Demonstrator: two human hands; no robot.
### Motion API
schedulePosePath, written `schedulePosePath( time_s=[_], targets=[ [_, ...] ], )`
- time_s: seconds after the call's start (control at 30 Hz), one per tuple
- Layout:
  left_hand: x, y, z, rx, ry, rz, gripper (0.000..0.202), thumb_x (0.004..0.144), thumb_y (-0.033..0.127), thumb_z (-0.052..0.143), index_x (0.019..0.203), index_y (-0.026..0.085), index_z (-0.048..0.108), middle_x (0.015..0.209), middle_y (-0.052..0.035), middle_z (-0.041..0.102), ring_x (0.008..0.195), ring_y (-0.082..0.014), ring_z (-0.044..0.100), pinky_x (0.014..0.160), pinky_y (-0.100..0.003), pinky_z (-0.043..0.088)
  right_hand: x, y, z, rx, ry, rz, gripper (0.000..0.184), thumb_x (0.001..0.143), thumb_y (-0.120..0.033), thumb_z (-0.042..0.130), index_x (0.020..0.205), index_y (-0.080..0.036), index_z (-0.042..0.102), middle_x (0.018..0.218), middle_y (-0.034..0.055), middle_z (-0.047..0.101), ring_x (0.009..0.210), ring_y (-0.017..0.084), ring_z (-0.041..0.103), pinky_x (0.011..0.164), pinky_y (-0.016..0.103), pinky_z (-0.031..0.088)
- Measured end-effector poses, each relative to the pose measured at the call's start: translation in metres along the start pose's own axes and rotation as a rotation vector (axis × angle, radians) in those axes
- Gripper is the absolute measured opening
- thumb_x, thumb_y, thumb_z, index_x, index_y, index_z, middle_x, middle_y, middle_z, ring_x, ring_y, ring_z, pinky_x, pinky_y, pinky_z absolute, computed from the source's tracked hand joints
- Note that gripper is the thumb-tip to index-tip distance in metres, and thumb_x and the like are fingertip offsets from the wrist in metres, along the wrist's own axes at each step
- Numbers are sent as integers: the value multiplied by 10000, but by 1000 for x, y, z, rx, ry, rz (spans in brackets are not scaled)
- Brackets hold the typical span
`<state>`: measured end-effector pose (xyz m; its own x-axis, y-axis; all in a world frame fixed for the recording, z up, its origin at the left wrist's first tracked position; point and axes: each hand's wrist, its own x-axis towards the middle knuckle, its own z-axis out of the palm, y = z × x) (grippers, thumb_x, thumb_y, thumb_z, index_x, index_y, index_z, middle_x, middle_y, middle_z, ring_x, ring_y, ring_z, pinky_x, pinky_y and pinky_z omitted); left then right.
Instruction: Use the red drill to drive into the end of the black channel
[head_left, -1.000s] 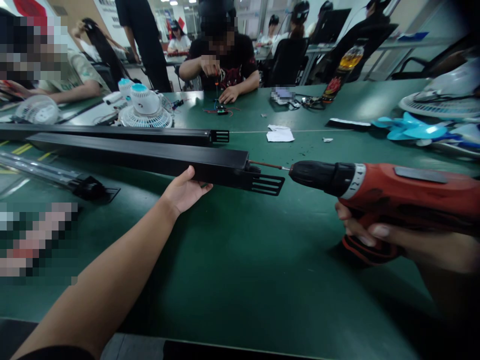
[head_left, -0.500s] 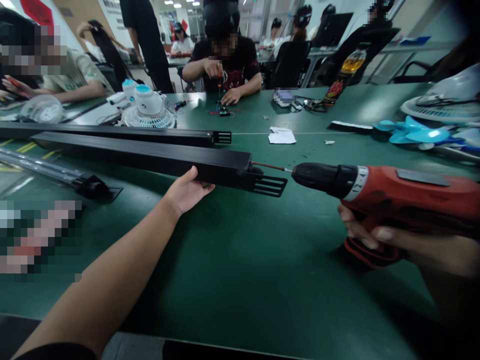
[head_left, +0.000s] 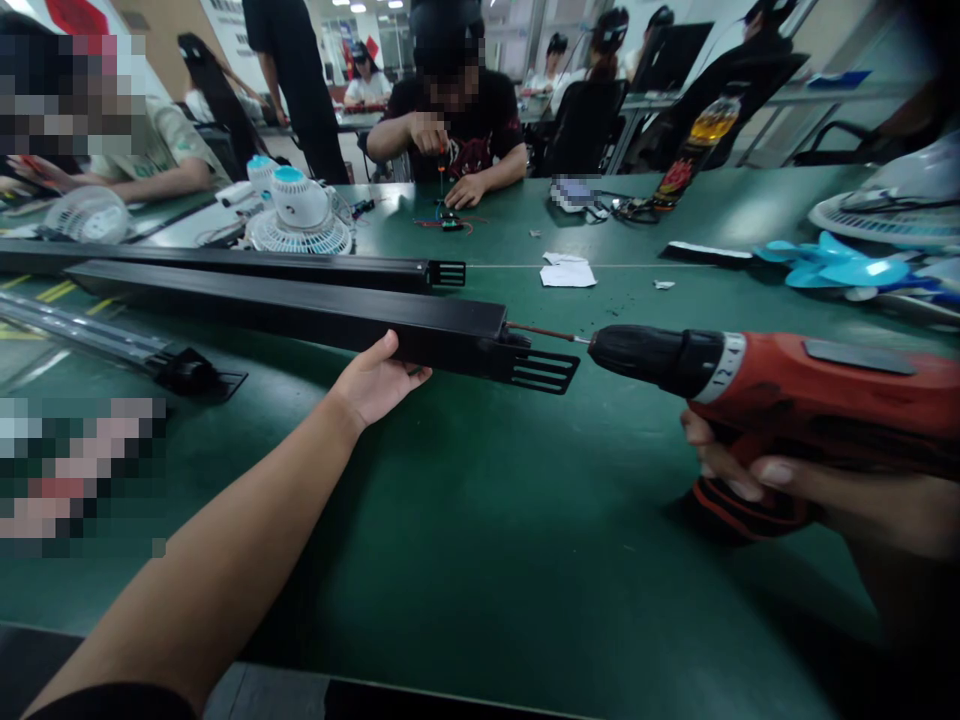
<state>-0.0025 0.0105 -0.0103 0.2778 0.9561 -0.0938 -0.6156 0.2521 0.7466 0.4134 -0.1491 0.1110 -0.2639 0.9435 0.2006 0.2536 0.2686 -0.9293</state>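
Observation:
My left hand [head_left: 376, 382] grips a long black rectangular housing [head_left: 300, 300] from below near its right end, thumb on the side facing me. A slotted black bracket [head_left: 551, 371] sticks out of that end. In my right hand [head_left: 757, 475] is a red and black power drill [head_left: 840, 385], pointing left and held by its handle. A long thin driver bit [head_left: 546, 331] reaches from the chuck to the end of the housing; its tip is hidden at the end face.
Behind lies a second black housing [head_left: 360, 268]; a clear tube-like piece [head_left: 97, 335] is at left. Farther off are a white fan part [head_left: 300, 215], a paper scrap [head_left: 568, 271], blue fan blades [head_left: 832, 265] and a bottle [head_left: 697, 150]. Across the green table [head_left: 480, 560], a person works with a screwdriver [head_left: 442, 165].
Both hands keep their hold, and the bit stays at the housing's end. The whole view has shifted very slightly; the drill appears a little farther right.

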Motion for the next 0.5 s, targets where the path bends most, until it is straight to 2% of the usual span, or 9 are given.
schedulePosePath(
  time_s=[0.23,0.5],
  targets=[
    [-4,1,8,2,47,7,403,981,529,1084,1219,267,891,1159,-95,914,1151,-314,867,1024,-448,708,1,-3,4,34,8,7,358,652,-464,712,893,-201,688,482,8,580,312,129,476,229,236,358],
    [-4,1,8,3,27,13,407,956,495,1112,1208,263,892,1163,-96,921,1108,-297,865,983,-423,704,-2,3,-1,20,4,36,359,660,-458,707,918,-209,678,496,16,595,312,136,486,226,239,369]
  ],
)
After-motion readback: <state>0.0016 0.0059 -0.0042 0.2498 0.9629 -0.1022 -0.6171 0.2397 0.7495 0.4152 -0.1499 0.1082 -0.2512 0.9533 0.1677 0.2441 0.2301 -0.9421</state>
